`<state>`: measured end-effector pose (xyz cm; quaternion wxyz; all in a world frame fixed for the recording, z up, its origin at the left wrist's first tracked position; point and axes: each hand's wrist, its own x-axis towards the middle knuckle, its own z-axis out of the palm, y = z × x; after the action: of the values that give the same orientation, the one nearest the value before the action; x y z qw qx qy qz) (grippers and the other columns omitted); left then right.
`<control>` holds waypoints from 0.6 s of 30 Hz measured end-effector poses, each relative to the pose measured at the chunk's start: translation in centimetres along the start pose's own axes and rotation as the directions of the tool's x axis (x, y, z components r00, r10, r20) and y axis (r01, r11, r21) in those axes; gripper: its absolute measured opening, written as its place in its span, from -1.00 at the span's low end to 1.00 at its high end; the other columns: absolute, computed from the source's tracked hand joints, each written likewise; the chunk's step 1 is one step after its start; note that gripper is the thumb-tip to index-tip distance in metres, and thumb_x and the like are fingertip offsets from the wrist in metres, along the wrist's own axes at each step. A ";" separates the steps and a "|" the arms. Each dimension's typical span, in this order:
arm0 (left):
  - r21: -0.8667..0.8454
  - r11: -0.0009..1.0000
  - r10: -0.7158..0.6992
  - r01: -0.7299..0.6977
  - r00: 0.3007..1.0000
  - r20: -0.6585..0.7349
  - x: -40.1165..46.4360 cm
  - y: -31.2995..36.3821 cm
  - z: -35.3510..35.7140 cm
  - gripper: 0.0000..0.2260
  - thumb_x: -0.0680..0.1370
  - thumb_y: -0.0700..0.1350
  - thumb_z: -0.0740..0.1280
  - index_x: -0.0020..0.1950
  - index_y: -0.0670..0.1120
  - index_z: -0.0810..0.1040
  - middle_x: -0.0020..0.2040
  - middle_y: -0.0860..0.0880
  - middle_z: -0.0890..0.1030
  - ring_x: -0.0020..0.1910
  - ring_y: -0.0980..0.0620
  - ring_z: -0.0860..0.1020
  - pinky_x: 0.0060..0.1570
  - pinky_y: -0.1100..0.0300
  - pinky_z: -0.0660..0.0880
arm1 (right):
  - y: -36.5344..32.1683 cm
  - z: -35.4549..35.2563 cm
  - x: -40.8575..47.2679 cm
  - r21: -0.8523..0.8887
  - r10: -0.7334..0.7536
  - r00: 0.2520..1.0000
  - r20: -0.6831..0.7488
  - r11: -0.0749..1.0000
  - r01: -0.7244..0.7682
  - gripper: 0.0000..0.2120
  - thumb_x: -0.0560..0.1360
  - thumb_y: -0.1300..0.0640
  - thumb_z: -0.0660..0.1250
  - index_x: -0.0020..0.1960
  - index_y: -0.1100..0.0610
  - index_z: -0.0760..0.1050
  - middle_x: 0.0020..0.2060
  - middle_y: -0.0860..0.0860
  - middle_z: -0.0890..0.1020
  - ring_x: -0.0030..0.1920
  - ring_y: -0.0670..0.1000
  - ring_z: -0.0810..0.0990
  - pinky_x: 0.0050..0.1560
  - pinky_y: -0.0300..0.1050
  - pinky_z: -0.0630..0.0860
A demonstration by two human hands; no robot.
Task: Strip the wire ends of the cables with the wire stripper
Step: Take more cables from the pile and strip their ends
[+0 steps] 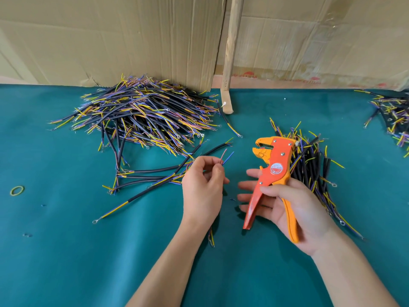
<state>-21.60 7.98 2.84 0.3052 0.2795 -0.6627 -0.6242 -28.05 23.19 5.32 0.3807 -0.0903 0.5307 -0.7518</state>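
The left hand [202, 185] has its grip pinched on a cable [224, 157], thumb and fingertips closed round it so that its thin red and blue wire ends stand up free above the fingers; the cable's other end trails out below the wrist. The right hand [294, 209] has the wire stripper [271, 176] lying across its palm, thumb over the handles and fingers nearly straight beneath, so the handles are spread and the jaws at the top stand open, facing the wire ends but apart from them. To do this step well, I would feed one wire end at a time squarely into the open jaws, keep the pinch low on the cable so the fingers stay out of the bite, then close the handles in one firm squeeze. Between the two hands the green counter [66, 251] offers free room. A large pile of cables [141, 114] lies beyond the left hand against the cardboard wall [110, 41], and a smaller pile [309, 165] crowds just behind the stripper.
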 end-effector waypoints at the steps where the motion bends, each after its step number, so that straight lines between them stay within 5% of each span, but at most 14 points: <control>1: 0.033 0.999 0.024 -0.024 1.000 -0.017 0.0 0.0 -0.1 -0.89 0.63 -0.24 0.28 -0.04 -0.07 0.55 -0.32 0.01 0.60 -0.45 0.19 0.51 -0.37 0.34 0.38 | -0.1 0.0 -0.1 0.006 0.029 1.000 -0.008 1.000 -0.029 -0.52 0.40 0.26 0.35 0.31 0.30 0.54 0.06 0.38 0.67 0.00 0.37 0.70 -0.08 0.14 0.68; 6: 0.194 0.971 0.144 -0.138 0.989 -0.015 0.0 -0.1 -0.2 -0.85 0.66 -0.23 0.24 -0.03 -0.01 0.51 -0.21 0.01 0.57 -0.30 0.12 0.48 -0.24 0.30 0.38 | -0.2 0.1 -0.6 0.010 0.149 0.981 0.126 0.988 -0.152 -0.61 0.43 0.24 0.42 0.26 0.26 0.61 0.05 0.42 0.63 0.07 0.45 0.65 0.01 0.31 0.63; 9: 0.273 0.940 0.215 -0.206 0.977 -0.004 -0.1 0.0 -0.2 -0.87 0.65 -0.27 0.25 0.01 -0.08 0.53 -0.13 -0.01 0.58 -0.16 0.01 0.49 -0.14 0.25 0.38 | 0.0 0.6 -0.7 -0.023 0.206 0.965 0.163 0.978 -0.206 -0.61 0.43 0.23 0.40 0.25 0.29 0.59 -0.02 0.42 0.62 -0.04 0.43 0.66 -0.03 0.28 0.62; 18: 0.391 0.863 0.354 -0.321 0.935 -0.013 0.1 0.1 -0.2 -0.86 0.62 -0.37 0.22 0.01 -0.19 0.53 -0.06 -0.05 0.53 -0.07 0.00 0.44 -0.07 0.22 0.33 | 0.1 1.0 -1.0 -0.060 0.160 0.972 0.174 0.987 -0.152 -0.69 0.46 0.25 0.42 0.19 0.29 0.60 -0.19 0.31 0.55 -0.22 0.28 0.58 -0.15 0.19 0.61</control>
<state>-21.47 7.80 2.98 0.3771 0.2392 -0.7967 -0.4073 -26.76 23.10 5.93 0.4824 -0.1243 0.5173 -0.6959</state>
